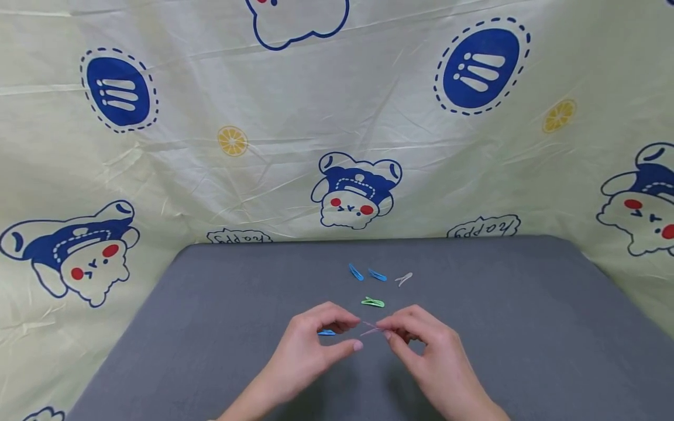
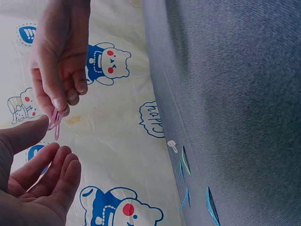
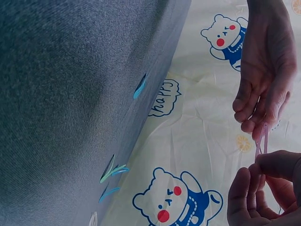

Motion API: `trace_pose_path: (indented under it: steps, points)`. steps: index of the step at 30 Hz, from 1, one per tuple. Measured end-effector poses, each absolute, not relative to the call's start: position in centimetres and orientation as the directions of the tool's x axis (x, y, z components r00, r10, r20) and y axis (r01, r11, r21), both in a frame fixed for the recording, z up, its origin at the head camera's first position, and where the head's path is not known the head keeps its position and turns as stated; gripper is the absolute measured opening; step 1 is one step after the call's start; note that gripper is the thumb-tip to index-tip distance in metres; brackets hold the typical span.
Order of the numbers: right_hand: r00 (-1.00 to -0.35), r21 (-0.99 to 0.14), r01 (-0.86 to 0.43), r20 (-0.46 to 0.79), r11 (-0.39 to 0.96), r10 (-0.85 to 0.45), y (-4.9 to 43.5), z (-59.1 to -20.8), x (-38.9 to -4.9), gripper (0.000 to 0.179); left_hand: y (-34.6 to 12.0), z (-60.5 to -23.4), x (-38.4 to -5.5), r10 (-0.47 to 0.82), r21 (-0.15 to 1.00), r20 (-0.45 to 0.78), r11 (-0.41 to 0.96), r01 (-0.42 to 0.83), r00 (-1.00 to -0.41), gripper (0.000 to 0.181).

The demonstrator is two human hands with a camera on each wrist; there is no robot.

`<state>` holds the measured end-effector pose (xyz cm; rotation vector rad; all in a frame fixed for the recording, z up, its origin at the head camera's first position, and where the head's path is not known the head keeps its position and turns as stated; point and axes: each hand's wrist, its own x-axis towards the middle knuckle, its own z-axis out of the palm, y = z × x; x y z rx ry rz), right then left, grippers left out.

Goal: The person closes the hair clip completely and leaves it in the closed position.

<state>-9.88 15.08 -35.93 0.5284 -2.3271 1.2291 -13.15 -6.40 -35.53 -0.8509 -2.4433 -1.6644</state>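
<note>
A pink snap hair clip (image 1: 370,331), sprung apart into a V, is pinched by one end between the thumb and index finger of my right hand (image 1: 429,345). My left hand (image 1: 316,339) faces it from the other side, thumb and fingers spread apart around the clip's free ends. In the left wrist view the pink clip (image 2: 57,125) points toward the gap of that hand. Both hands are raised over the grey table. Behind the left fingers a blue hair clip (image 1: 326,332) lies partly hidden.
Beyond the hands a green hair clip (image 1: 373,302) lies on the grey table (image 1: 237,304). Farther back are a blue clip (image 1: 356,272), another blue clip (image 1: 377,275) and a whitish clip (image 1: 403,279). A printed curtain (image 1: 284,105) hangs behind the table.
</note>
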Motion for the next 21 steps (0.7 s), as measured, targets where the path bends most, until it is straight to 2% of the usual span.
trace_pose_path:
  steps: [10,16,21]
  points:
    - [-0.792,-0.622,-0.57,0.589,0.537,-0.159,14.5,-36.1,-9.7,0.036,-6.2,-36.3,-13.1,0.417,0.786,0.442,0.246,0.567,-0.794,0.02]
    - [-0.783,-0.614,-0.577,0.603,0.538,-0.153,14.4,-36.3,-9.6,0.036,-5.9,-36.6,-13.2,0.378,0.762,0.514,0.212,0.613,-0.77,0.015]
    - [-0.748,-0.602,-0.617,0.648,0.507,-0.142,14.4,-36.8,-9.7,0.036,-5.7,-36.7,-13.1,0.349,0.749,0.545,0.204,0.63,-0.762,0.014]
